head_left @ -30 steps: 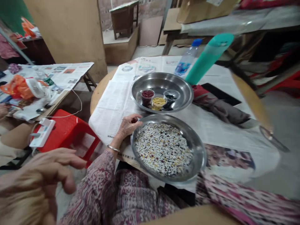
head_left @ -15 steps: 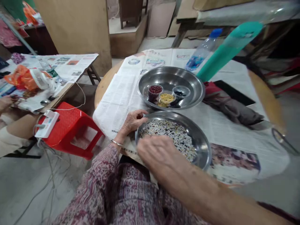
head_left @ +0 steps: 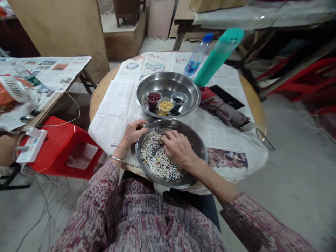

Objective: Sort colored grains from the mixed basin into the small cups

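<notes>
While the left hand (head_left: 133, 133) is touching the round steel basin (head_left: 198, 151), the right hand (head_left: 178, 146) is curling among speckled grains (head_left: 154, 161) — either's grip I can't tell.

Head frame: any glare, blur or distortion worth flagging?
Head view, glare: soft reflections on the front bowl and back bowl, bright spots on the plastic sheet behind; head view, blur: far right edge smeared, right hand slightly soft; head view, distortion: right sleeve looks stretched toward the corner.
</notes>
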### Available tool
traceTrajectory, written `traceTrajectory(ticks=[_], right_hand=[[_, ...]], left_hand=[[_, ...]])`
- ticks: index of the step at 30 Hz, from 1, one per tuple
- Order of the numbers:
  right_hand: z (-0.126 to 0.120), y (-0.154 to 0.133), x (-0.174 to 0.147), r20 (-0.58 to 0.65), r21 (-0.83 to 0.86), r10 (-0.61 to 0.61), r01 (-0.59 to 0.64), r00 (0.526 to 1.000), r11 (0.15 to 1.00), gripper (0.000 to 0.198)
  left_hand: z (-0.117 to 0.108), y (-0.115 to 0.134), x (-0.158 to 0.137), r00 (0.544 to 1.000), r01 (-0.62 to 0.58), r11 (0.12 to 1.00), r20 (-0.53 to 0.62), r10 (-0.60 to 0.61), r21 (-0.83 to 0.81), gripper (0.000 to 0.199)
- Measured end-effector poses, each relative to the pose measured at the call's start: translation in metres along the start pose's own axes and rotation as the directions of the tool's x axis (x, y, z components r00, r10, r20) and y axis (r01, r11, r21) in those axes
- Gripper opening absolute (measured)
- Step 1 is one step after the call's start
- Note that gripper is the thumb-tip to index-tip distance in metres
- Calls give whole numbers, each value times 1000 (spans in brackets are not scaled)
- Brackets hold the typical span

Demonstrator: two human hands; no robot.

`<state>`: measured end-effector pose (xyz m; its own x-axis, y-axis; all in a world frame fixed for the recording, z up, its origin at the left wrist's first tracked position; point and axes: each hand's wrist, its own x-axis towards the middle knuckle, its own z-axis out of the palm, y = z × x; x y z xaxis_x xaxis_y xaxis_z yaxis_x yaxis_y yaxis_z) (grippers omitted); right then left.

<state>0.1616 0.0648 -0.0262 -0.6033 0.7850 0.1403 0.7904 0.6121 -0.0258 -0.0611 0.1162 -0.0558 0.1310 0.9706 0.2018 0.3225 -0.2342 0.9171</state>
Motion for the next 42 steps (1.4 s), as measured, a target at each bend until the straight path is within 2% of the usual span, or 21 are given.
traceTrajectory(ticks=[2, 4, 9, 13, 17, 21, 24, 27, 28, 30, 32, 36, 42], right_hand=[[-1, 14, -8, 28, 35, 100, -101, 995, 994, 18], [-2, 18, -21, 37, 119, 119, -122, 992, 985, 18], [-2, -5, -48, 71, 359, 4, -30, 997, 933, 25], [2, -25, -39, 64, 481, -137, 90, 989, 872, 30], [6, -22, -8, 21, 407, -168, 146, 986, 902, 34], [1, 2, 6, 36, 243, -72, 61, 997, 968, 31], [-5, 20, -14, 77, 170, 70, -82, 995, 982, 23], [-10, 25, -51, 123, 228, 143, -168, 982, 959, 20], [-10, 23, -62, 127, 284, 132, -164, 983, 945, 22], [-10, 11, -79, 97, 383, 94, -124, 991, 916, 38], [-6, -5, -82, 100, 456, 42, -83, 994, 886, 45], [6, -30, -51, 123, 512, -4, -60, 992, 857, 29], [15, -27, 12, -24, 565, 75, -48, 997, 824, 26]], left_hand=[[0, 0, 1, 1000, -1, 1000, 0, 1, -2, 18], [0, -1, 1, 1000, -2, 1000, -4, 2, -2, 18], [0, -4, 3, 1000, -3, 1000, 1, 3, -6, 19], [-1, -5, 3, 1000, -9, 1000, -6, 9, 8, 19], [-1, -4, 3, 1000, -1, 1000, -14, 1, 14, 19], [-1, -4, 3, 1000, 2, 1000, -9, -2, 10, 19], [0, -5, 3, 1000, 4, 1000, -6, -4, -15, 20], [1, -6, 3, 1000, 2, 999, 6, -1, -35, 19], [1, -7, 3, 1000, 2, 999, 8, -1, -40, 19], [1, -7, 3, 1000, 2, 999, 8, -2, -44, 20], [1, -7, 3, 1000, -1, 999, 4, 1, -40, 21], [0, -6, 3, 1000, -9, 1000, -5, 9, -20, 20], [0, -2, 2, 1000, -3, 1000, -2, 4, 25, 19]])
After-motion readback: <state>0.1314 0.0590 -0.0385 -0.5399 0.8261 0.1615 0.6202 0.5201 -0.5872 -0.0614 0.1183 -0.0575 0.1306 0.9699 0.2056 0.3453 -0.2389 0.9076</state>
